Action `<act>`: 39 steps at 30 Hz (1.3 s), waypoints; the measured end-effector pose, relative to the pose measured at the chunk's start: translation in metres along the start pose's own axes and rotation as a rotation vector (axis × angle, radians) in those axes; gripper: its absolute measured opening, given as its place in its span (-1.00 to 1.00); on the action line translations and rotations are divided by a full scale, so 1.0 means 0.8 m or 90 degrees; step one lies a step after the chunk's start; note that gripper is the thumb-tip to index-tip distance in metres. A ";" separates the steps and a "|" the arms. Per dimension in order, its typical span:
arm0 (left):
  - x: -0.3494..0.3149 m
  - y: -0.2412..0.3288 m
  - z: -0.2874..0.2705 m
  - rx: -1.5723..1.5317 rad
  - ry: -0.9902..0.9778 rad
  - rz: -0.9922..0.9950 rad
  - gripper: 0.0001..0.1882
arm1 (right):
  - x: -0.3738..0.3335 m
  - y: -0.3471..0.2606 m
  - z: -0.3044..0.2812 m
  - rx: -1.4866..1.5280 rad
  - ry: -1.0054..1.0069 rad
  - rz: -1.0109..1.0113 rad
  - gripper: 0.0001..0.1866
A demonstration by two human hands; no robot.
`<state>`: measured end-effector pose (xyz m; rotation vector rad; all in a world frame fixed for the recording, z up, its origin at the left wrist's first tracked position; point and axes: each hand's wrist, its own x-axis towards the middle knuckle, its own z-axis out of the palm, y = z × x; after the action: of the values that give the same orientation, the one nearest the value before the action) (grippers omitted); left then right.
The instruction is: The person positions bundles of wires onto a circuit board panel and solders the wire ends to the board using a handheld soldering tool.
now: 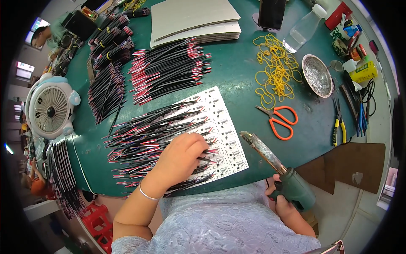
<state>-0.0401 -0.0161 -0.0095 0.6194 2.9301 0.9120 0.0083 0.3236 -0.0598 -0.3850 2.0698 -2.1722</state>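
Observation:
A white panel of small circuit boards (228,144) lies near the table's front edge. Many black wires (139,139) with red and white ends run across its left part. My left hand (182,156) rests over the panel, fingers curled and pinched at a black wire whose end shows just past the fingertips; part of the grip is hidden under the hand. In my right hand (282,200) is a green soldering gun (298,188), held by its handle. Its long metal barrel points up and left, with the tip off the panel's right edge.
Orange-handled scissors (282,122), yellow rubber bands (277,67), a metal bowl (317,76) and pliers (338,125) lie to the right. Behind are more wire bundles (169,72), cardboard sheets (192,19), a phone (272,13) and a bottle (302,31). A fan (50,111) stands left.

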 end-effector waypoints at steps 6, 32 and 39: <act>-0.007 0.040 -0.034 0.002 0.220 0.002 -0.64 | -0.009 -0.018 -0.006 0.012 -0.021 0.094 -0.47; -0.004 0.038 0.026 0.161 0.097 -0.033 -0.76 | 0.021 -0.048 -0.003 -0.216 -0.168 0.094 -0.81; -0.005 0.039 0.007 0.170 0.089 -0.032 -0.70 | 0.009 -0.042 0.003 -0.139 -0.118 0.097 -0.78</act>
<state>-0.0243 0.0092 0.0028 0.5040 3.2065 0.5867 0.0049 0.3217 -0.0256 -0.4174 2.1587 -1.7623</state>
